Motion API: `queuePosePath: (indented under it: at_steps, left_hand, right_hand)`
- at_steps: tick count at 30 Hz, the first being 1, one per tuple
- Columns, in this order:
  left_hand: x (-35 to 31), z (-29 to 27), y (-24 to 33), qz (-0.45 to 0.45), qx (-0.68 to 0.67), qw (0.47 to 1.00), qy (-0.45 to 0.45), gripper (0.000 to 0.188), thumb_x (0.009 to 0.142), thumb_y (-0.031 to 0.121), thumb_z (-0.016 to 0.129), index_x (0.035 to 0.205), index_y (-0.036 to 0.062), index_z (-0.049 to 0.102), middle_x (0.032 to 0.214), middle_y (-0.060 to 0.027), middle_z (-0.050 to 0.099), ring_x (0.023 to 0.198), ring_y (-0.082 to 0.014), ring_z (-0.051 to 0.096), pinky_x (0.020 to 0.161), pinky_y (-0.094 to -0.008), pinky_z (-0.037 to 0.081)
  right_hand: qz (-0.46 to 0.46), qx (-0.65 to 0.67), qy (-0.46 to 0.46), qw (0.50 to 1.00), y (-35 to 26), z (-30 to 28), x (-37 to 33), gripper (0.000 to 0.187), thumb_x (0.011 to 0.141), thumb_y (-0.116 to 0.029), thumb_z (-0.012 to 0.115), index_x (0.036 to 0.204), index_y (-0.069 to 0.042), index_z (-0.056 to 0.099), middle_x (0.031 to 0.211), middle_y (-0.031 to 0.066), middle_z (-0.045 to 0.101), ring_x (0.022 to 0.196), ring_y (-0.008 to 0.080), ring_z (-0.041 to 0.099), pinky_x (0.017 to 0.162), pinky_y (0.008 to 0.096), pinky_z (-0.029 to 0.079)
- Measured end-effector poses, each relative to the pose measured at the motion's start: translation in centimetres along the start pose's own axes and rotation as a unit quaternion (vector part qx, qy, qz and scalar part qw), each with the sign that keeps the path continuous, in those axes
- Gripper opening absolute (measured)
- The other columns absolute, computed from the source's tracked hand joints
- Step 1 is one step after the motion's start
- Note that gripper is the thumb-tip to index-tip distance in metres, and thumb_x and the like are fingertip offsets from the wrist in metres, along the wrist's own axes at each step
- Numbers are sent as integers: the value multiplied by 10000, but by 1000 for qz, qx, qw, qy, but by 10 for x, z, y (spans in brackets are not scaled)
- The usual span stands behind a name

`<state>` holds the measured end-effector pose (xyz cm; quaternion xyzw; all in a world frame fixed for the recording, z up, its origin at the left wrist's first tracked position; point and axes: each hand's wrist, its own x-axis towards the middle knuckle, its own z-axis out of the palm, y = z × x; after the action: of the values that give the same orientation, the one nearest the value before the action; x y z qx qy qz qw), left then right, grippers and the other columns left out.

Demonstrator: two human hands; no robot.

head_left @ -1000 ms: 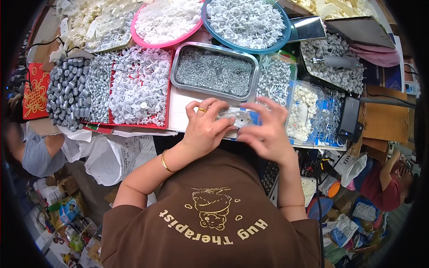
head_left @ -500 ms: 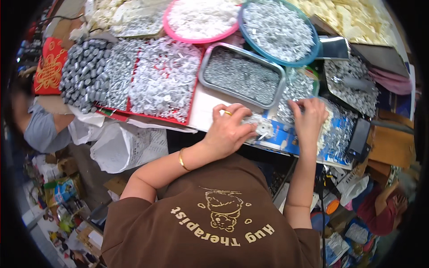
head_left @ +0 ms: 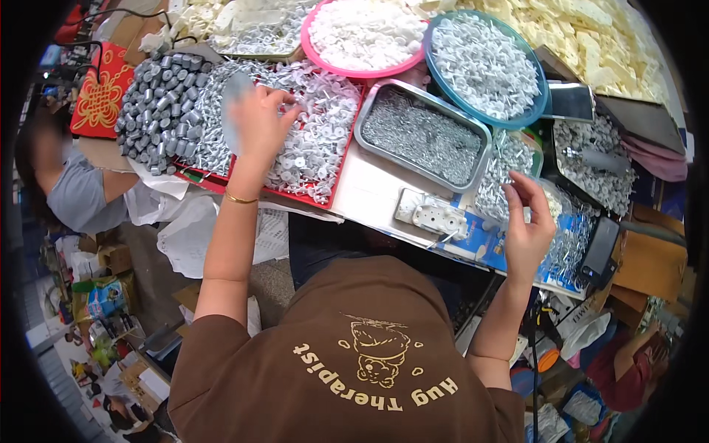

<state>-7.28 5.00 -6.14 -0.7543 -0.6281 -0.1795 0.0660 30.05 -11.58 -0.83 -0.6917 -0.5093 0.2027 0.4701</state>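
Observation:
My left hand (head_left: 258,125) is over the red tray (head_left: 336,173) of small white plastic parts (head_left: 306,148), near the small silvery metal pieces at its left. Its fingers are partly smeared by motion, and a pale grey blur lies along its left side. My right hand (head_left: 528,229) is raised above the right end of the table, thumb and fingers apart, with nothing visible in it. Between the hands, a white plastic piece with holes (head_left: 440,218) sits on a whitish block at the table's front edge, touched by neither hand.
Behind stand a metal tray (head_left: 484,151) of fine metal pins, a pink basin (head_left: 310,44) of white parts and a teal basin (head_left: 543,96) of pale parts. Grey cylinders (head_left: 159,111) are heaped at left. A dark box-shaped object (head_left: 600,251) stands at right. Another person (head_left: 81,184) sits at far left.
My left hand has left the white plastic piece and swung left and away to the red tray. My right hand has drawn back a little toward me, its fingers spreading.

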Motion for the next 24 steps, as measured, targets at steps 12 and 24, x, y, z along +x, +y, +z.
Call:
queuePosePath:
  at_steps: [12,24]
  left_hand:
    - [-6,-21,9,41,-102,989,97,84,924,169,684,936,121,751,799,-55,731,721,-233,649,821,-346,427]
    - [-71,-43,157,96,-477,861,-145,117,872,85,712,976,43,678,950,-87,715,994,-254,677,938,-388,494]
  right_hand:
    - [-98,-50,-111,988,7,28,-38,92,811,16,722,876,-6,661,933,101,701,902,275,620,815,369,479]
    - [-143,-67,-80,984,-18,6,-6,282,791,-100,809,1030,-24,680,965,74,662,863,206,591,744,311,474]
